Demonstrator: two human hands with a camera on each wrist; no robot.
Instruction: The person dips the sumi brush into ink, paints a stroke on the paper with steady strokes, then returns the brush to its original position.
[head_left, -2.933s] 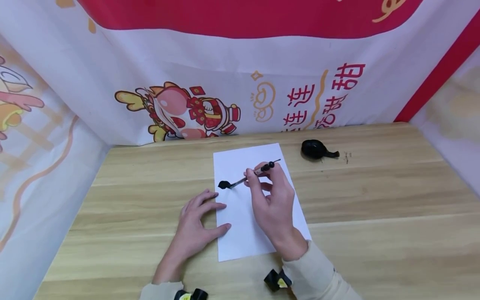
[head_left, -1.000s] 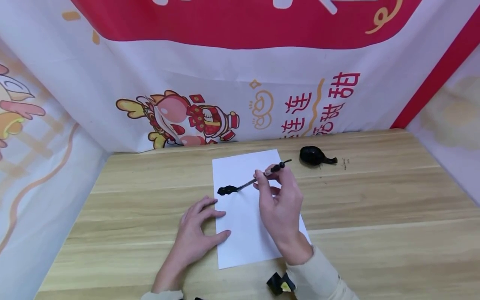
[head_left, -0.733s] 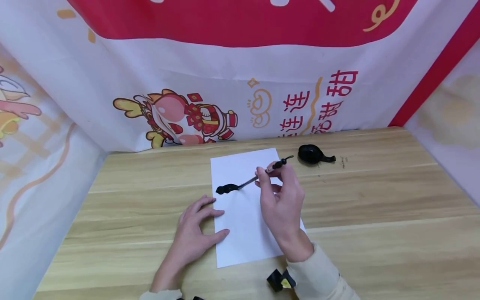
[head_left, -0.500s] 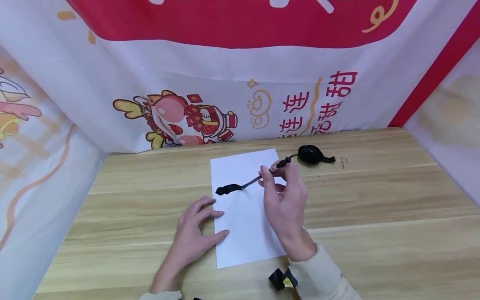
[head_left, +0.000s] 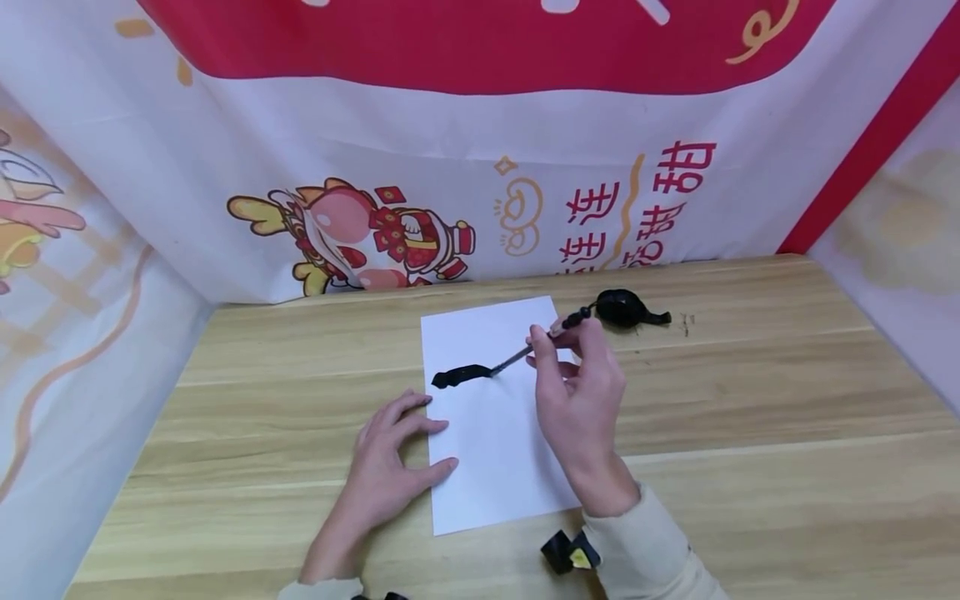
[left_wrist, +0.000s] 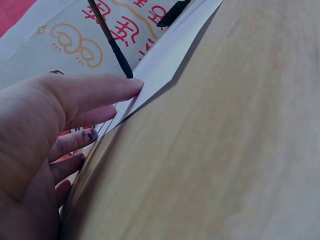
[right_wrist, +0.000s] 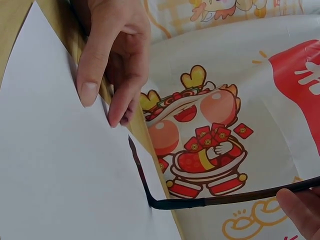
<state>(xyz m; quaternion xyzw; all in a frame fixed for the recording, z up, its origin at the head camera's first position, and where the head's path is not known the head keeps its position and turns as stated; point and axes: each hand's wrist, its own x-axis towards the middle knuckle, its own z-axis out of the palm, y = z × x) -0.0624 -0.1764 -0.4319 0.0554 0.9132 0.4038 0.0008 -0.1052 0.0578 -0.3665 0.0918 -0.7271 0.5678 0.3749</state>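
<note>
The desk (head_left: 750,400) at the bottom of the frame is pale wood-grain, smooth with a faint sheen. The paper (head_left: 487,450) at centre is plain white and matt (its black stroke (head_left: 459,376) looks wet and dense). The banner (head_left: 465,167) across the top is printed cloth, softly creased. The dish (head_left: 622,307), upper right of the paper, is glossy black.

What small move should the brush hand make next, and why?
Probably draw the brush a little further right across the paper. The right hand pinches it with the tip at the right end of a short black stroke, and the left hand presses the sheet's left edge.
</note>
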